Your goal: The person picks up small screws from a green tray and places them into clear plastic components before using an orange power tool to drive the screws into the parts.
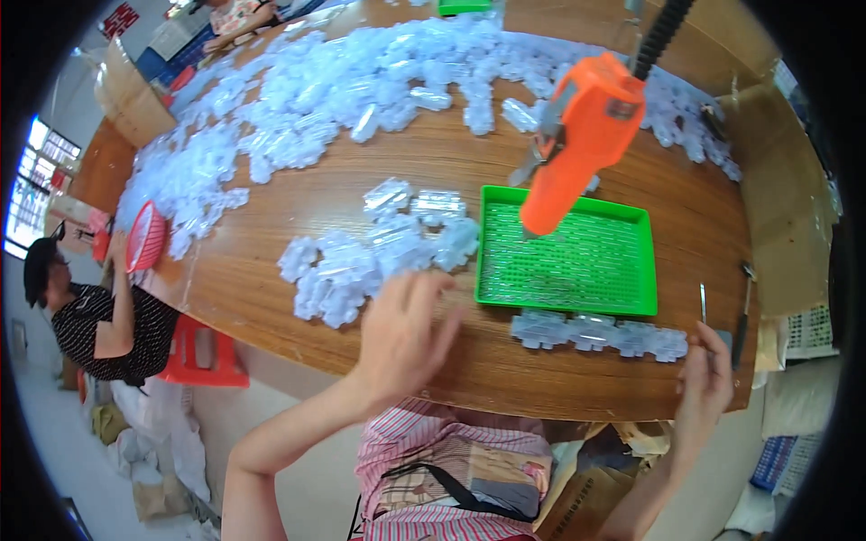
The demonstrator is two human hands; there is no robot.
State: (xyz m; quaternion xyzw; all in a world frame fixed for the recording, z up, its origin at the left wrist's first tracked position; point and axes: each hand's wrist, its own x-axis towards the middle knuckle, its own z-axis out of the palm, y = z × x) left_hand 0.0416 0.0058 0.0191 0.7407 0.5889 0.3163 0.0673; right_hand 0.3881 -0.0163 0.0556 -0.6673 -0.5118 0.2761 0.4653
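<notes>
My left hand (406, 338) is over the near table edge with nothing visible in it, its fingers apart and slightly blurred. Just beyond it lies a small heap of clear bluish plastic pieces (347, 266). At the right, the fingers of my right hand (706, 374) are closed on a thin metal pin (703, 302) that points up. That hand is beside the right end of a row of joined plastic pieces (591, 334). A green tray (651, 261) holding many thin metal pins (559, 261) stands behind the row.
An orange power screwdriver (586, 135) hangs over the tray on a black coiled cord. A large pile of plastic pieces (361, 77) covers the far table. A dark-handled tool (743, 316) lies at right. Another person (113, 316) sits at left by a pink basket (146, 236).
</notes>
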